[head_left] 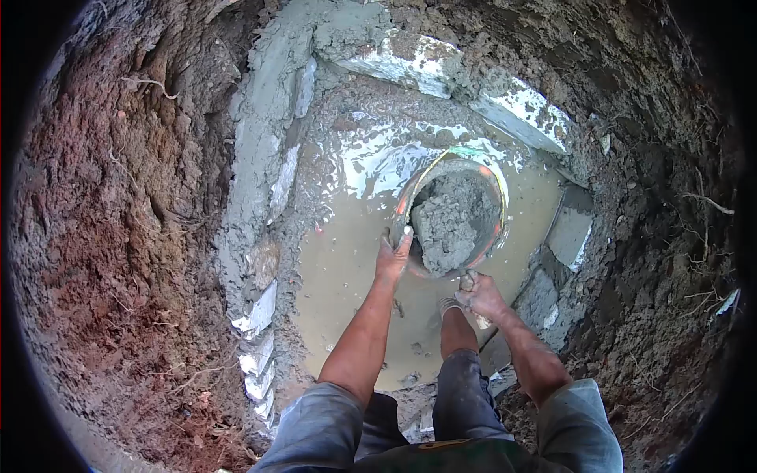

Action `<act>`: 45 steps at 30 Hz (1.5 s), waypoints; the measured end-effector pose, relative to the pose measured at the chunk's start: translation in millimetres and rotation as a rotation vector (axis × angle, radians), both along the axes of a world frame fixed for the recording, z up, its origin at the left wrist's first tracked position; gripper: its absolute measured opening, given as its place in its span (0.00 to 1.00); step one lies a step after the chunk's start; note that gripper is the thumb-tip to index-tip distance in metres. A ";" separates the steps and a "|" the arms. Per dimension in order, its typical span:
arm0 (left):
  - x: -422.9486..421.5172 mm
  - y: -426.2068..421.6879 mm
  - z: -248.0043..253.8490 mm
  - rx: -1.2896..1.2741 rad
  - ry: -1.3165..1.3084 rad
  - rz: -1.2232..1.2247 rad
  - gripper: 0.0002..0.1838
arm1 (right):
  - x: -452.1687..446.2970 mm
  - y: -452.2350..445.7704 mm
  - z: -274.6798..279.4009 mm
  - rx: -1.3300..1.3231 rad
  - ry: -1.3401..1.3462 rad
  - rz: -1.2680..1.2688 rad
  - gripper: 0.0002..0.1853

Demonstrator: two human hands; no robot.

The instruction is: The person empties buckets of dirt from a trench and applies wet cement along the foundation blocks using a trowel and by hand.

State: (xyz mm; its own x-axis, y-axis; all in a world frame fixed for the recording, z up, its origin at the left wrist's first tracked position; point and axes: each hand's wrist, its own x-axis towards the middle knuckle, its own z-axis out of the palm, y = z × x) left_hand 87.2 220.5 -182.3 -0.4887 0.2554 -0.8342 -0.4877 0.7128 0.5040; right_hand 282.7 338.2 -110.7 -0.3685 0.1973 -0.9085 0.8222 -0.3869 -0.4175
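A round bucket (501, 206) with a pale rope or band along its rim stands in muddy water and holds a lump of wet grey mortar (448, 229). At the bucket's left side, my left hand (394, 251) grips the rim with the thumb up. My right hand (481, 295) is closed by the bucket's lower right edge; what its fingers hold is too small to make out.
Brown water (339, 276) covers the pit floor, with my leg in it. A mortar-covered block wall (264, 158) runs along the left. White-faced blocks (524, 114) line the back and right. Steep earth walls (126, 213) with roots surround everything.
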 end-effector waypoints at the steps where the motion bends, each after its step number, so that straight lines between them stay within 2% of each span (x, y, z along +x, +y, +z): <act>1: -0.1 -4.7 6.8 0.015 0.022 0.030 0.47 | 1.7 4.8 3.0 0.017 -0.041 0.056 0.17; 3: -8.8 -8.8 25.2 0.056 0.088 0.099 0.45 | 24.9 1.2 -20.9 0.180 0.101 0.085 0.18; 4: -14.0 -14.2 32.5 -0.018 0.100 0.087 0.43 | 32.2 0.7 -22.6 0.279 0.142 0.111 0.18; 6: -27.0 -26.1 54.6 -0.032 0.127 0.077 0.43 | 21.7 7.5 6.4 0.296 0.112 0.124 0.19; 8: -34.7 -43.1 74.0 -0.023 0.164 0.108 0.42 | 12.9 20.1 53.4 0.137 -0.035 0.109 0.20; 11: -48.4 -85.7 92.2 -0.136 0.252 0.035 0.39 | 7.7 21.9 99.5 0.137 -0.113 0.149 0.21; 14: -57.6 -123.4 143.3 -0.281 0.252 -0.005 0.36 | -1.0 20.7 151.1 0.195 -0.021 0.243 0.20; 17: -53.9 -157.6 183.2 -0.385 0.252 0.043 0.29 | -9.8 24.9 175.6 0.179 0.137 0.274 0.21; 20: -46.0 -176.8 272.1 -0.278 0.204 0.177 0.29 | -26.7 26.6 214.0 0.207 0.237 0.401 0.21; 23: -33.7 -202.5 351.7 -0.245 0.255 0.361 0.28 | -75.7 22.2 289.0 0.104 0.078 0.679 0.24; 24: -22.8 -217.6 346.6 -0.250 0.314 0.457 0.26 | -86.0 19.0 295.7 0.182 0.140 0.792 0.26; 27: 5.9 -268.2 344.0 -0.221 0.323 0.700 0.24 | -134.1 -2.2 326.9 0.188 0.082 1.034 0.16; 28: 19.3 -281.7 341.8 -0.152 0.316 0.914 0.25 | -148.5 -12.5 334.2 0.209 0.088 1.146 0.16; 30: 53.1 -320.2 275.7 -0.057 0.295 1.261 0.27 | -180.0 -37.7 343.9 0.248 0.083 1.375 0.15; 32: 75.5 -335.9 309.2 0.099 0.241 1.546 0.31 | -207.5 -76.1 354.8 0.274 0.134 1.620 0.14; 33: 90.3 -341.1 319.0 0.177 0.205 1.680 0.32 | -213.8 -95.9 351.7 0.213 0.135 1.647 0.14; 36: 133.5 -358.3 294.1 0.373 0.160 1.820 0.36 | -233.7 -155.9 329.2 0.050 0.128 1.722 0.13; 38: 145.8 -365.4 273.6 0.431 0.105 2.040 0.39 | -239.4 -202.3 308.2 -0.064 0.094 1.748 0.12; 41: 144.8 -382.7 216.7 0.565 0.083 2.290 0.41 | -255.5 -267.0 259.8 -0.018 0.241 1.912 0.14; 45: 72.5 -415.3 148.0 0.790 0.149 2.469 0.42 | -289.8 -366.7 243.4 0.377 0.886 2.145 0.11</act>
